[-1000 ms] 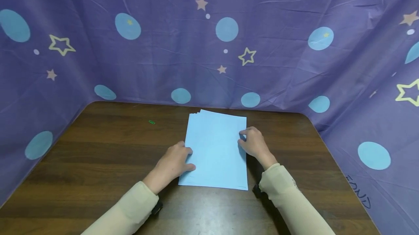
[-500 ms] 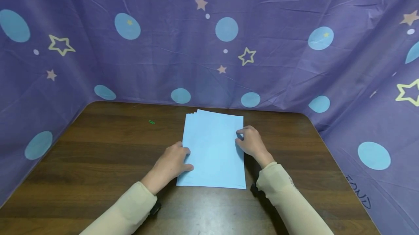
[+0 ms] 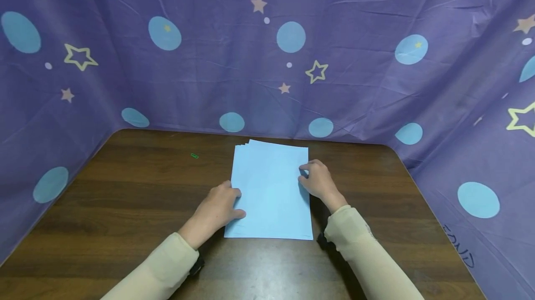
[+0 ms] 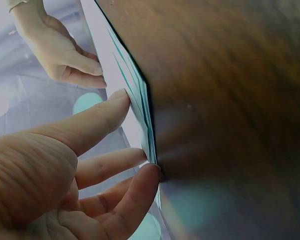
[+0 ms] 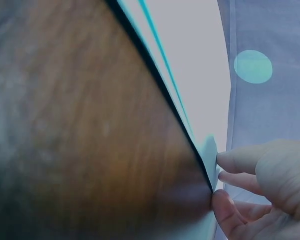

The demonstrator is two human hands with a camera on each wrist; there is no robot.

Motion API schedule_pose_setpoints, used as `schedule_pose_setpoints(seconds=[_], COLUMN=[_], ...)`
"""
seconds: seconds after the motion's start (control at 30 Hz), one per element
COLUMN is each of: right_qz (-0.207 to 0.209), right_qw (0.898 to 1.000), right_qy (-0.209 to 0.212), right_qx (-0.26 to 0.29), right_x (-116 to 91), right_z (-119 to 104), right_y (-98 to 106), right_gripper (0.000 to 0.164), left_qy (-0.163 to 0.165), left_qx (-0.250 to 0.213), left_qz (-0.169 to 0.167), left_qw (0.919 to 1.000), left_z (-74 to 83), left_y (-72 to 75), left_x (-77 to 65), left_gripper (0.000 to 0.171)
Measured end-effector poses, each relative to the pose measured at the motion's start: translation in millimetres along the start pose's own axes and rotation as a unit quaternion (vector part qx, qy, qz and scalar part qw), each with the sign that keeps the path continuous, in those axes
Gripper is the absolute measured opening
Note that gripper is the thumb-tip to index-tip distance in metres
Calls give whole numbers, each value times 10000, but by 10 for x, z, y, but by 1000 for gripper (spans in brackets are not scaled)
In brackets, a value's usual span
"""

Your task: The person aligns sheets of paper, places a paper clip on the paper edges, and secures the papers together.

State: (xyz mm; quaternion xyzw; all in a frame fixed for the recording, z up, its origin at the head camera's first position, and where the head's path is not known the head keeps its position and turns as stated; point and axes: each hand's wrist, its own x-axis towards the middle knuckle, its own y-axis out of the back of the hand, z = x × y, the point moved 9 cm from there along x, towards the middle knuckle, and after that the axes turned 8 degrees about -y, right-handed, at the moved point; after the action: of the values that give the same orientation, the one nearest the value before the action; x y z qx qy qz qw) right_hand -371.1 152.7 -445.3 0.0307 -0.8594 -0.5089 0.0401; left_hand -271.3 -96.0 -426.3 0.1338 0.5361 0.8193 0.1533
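Observation:
A stack of white paper sheets (image 3: 271, 193), bluish in the head view, lies on the table, its top edges slightly uneven. My left hand (image 3: 215, 211) holds the stack's left side. In the left wrist view its thumb (image 4: 102, 120) rests on the top sheet and a bent finger touches the sheets' edge. Across from it, my right hand (image 3: 319, 181) holds the right edge, upper half, between thumb and fingers. Separate layers show along the edge of the paper (image 5: 189, 65) in the right wrist view.
A small green paper clip (image 3: 194, 155) lies on the brown wooden table (image 3: 125, 207), left of the stack toward the back. A purple curtain (image 3: 200, 58) with blue dots and stars surrounds the table's back and sides.
The stack has slid slightly to the left with both hands on it. Its bottom edge now lies more level. The paper clip has stayed in place.

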Motion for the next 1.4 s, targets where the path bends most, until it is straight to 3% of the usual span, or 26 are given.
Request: schedule_pose_setpoints(seconds=[1.0, 1.4], right_qz=[-81, -170], right_qw=[9998, 9991], right_qy=[145, 120], right_qx=[89, 370], right_x=[-55, -95], right_z=[-88, -50], right_y=[5, 22], right_gripper=[40, 45], left_qy=[-57, -12], left_qx=[-57, -239], left_qz=[81, 119], left_qw=[9999, 9996], left_z=[-26, -159], left_y=[46, 84], left_x=[-15, 50], left_gripper=[44, 39])
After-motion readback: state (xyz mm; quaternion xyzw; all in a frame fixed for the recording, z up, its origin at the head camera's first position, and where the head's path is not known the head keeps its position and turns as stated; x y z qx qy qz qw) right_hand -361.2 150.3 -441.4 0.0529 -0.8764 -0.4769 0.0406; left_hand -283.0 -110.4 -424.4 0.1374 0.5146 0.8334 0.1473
